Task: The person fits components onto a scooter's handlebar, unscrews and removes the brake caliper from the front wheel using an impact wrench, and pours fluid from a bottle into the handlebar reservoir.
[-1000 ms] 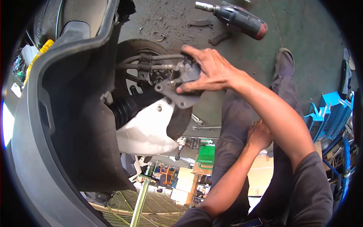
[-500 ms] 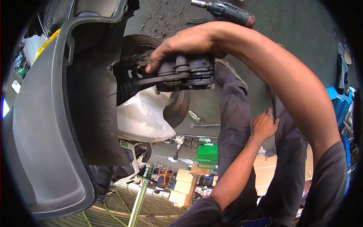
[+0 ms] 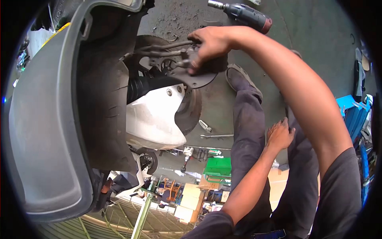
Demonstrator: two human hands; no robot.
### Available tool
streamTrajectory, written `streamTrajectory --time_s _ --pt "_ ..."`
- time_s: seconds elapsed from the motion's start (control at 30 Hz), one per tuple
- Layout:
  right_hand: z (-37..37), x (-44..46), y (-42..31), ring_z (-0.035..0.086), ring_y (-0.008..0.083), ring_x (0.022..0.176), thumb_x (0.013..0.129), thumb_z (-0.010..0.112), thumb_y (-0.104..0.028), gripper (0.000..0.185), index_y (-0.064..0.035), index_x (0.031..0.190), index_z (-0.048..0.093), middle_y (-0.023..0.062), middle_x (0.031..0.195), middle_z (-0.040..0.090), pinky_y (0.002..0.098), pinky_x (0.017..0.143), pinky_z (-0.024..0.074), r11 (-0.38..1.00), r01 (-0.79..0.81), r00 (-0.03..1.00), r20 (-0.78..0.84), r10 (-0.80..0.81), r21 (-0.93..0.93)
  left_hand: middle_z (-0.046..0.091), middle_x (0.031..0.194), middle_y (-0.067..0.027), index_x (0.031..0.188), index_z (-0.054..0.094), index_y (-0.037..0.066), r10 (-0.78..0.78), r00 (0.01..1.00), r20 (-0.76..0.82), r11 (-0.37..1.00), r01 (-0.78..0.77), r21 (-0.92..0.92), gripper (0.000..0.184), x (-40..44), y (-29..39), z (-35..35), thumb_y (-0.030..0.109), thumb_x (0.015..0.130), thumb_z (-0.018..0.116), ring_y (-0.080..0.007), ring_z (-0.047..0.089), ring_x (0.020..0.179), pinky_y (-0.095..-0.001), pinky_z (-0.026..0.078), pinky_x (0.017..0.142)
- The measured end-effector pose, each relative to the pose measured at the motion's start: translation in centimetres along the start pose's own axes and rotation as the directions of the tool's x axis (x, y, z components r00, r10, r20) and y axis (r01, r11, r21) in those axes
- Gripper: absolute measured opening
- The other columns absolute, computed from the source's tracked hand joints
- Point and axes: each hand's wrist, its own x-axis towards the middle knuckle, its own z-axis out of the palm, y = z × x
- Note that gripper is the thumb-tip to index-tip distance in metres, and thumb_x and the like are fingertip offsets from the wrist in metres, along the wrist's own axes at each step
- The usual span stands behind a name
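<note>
My right hand (image 3: 211, 44) is wrapped round a dark steering knuckle (image 3: 195, 79), its thumb on the near face and its fingers over the top edge. Thin metal rods (image 3: 163, 49) run from the knuckle towards the vehicle. A black ribbed rubber boot (image 3: 139, 88) on a shaft lies just below them. My left hand (image 3: 279, 134) rests by my trouser leg (image 3: 248, 131), fingers loosely extended, with nothing visible in it.
A grey fender (image 3: 43, 119) with a dark liner fills the left side. Beneath the knuckle is a white body panel (image 3: 155, 119). On the floor lie a power impact wrench (image 3: 246, 16) and a spanner (image 3: 217, 136). A green stand (image 3: 217, 169) and cardboard boxes (image 3: 189, 201) are farther off.
The knuckle has swivelled, so its flat plate and rods now show instead of its blocky side. My right hand has shifted right and up with it. My left hand has barely moved.
</note>
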Motion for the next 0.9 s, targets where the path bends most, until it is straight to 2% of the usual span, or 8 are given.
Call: streamTrajectory --time_s 0.13,0.17,0.4,0.53,0.63,0.7,0.77,0.9 --pt "0.7 4.1 2.0 0.060 0.0361 0.112 0.063 0.084 -0.030 0.080 0.0007 0.130 0.050 0.0241 0.116 0.062 0.0406 0.095 0.0493 0.942 0.093 0.987 -0.094 -0.130 -0.322 0.060 0.123 -0.0241 0.132 0.049 -0.001 0.024 0.998 0.066 1.000 -0.024 -0.004 0.059 0.2 -1.1 1.0 0.037 0.089 0.059 -0.0409 0.057 0.115 -0.0486 0.044 0.100" --pt "0.7 5.6 1.8 0.055 0.0391 0.119 0.064 0.084 -0.023 0.089 0.0043 0.137 0.041 0.0275 0.123 0.057 0.0409 0.101 0.0452 0.942 0.125 0.955 -0.218 -0.199 -0.312 0.060 0.124 -0.0235 0.130 0.053 0.000 0.046 0.998 -0.038 0.837 -0.059 -0.543 0.057 0.9 -2.5 2.7 0.037 0.087 0.061 -0.0396 0.056 0.117 -0.0473 0.043 0.100" --pt "2.9 3.1 0.7 0.067 0.0395 0.098 0.078 0.067 -0.021 0.053 -0.0030 0.124 0.047 0.0228 0.108 0.067 0.0474 0.082 0.0557 0.887 -0.133 0.929 -0.368 -0.043 -0.441 0.061 0.126 -0.0228 0.118 0.065 0.004 0.205 0.947 -0.247 0.800 -0.308 -0.515 0.047 0.3 -1.0 -1.4 0.032 0.080 0.068 -0.0390 0.054 0.122 -0.0404 0.045 0.098" --pt "5.2 -10.8 6.3 0.065 0.0382 0.101 0.074 0.069 -0.018 0.056 -0.0070 0.126 0.052 0.0221 0.113 0.064 0.0475 0.084 0.0545 0.812 -0.176 0.958 -0.286 0.012 -0.556 0.062 0.126 -0.0166 0.129 0.058 0.010 0.078 0.985 -0.151 0.988 -0.056 0.147 0.055 -5.7 -0.3 -7.9 0.047 0.088 0.059 -0.0360 0.057 0.117 -0.0445 0.046 0.099" --pt "2.2 -24.8 2.5 0.055 0.0329 0.122 0.087 0.062 -0.038 0.065 -0.0093 0.143 0.045 0.0204 0.131 0.056 0.0444 0.095 0.0496 0.744 -0.586 0.800 -0.084 0.594 -0.320 0.052 0.139 -0.0153 0.132 0.057 0.018 -0.096 0.967 -0.238 0.938 0.168 0.302 0.063 -14.8 -2.6 -12.2 0.062 0.088 0.053 -0.0408 0.048 0.127 -0.0518 0.039 0.105" --pt "0.8 -33.0 -0.3 0.048 0.0298 0.132 0.091 0.060 -0.047 0.064 -0.0130 0.143 0.046 0.0141 0.148 0.044 0.0444 0.101 0.0476 0.581 -0.793 0.595 0.026 0.803 0.185 0.041 0.150 -0.0169 0.145 0.043 0.019 -0.186 0.951 -0.246 0.972 0.215 0.097 0.076 -22.2 -6.3 -12.4 0.069 0.088 0.044 -0.0404 0.037 0.138 -0.0555 0.029 0.112" --pt "-2.0 -36.2 10.8 0.056 0.0270 0.121 0.090 0.061 -0.028 0.052 -0.0143 0.139 0.052 0.0117 0.139 0.055 0.0480 0.096 0.0511 0.719 -0.238 0.539 0.527 0.657 -0.653 0.035 0.151 -0.0251 0.153 0.026 0.017 -0.128 0.921 -0.368 0.949 0.006 -0.316 0.082 -25.9 -13.1 -8.9 0.061 0.089 0.053 -0.0403 0.031 0.141 -0.0472 0.027 0.115" --pt "-3.6 -48.9 10.7 0.062 0.0236 0.116 0.090 0.055 -0.049 0.051 -0.0189 0.130 0.063 0.0055 0.131 0.063 0.0423 0.098 0.0483 0.412 -0.568 0.568 0.024 0.823 -0.712 0.043 0.149 -0.0142 0.143 0.042 -0.001 -0.376 0.920 -0.105 0.367 0.044 -0.929 0.075 -35.7 -18.1 -3.3 0.053 0.092 0.056 -0.0263 0.040 0.136 -0.0382 0.031 0.112"
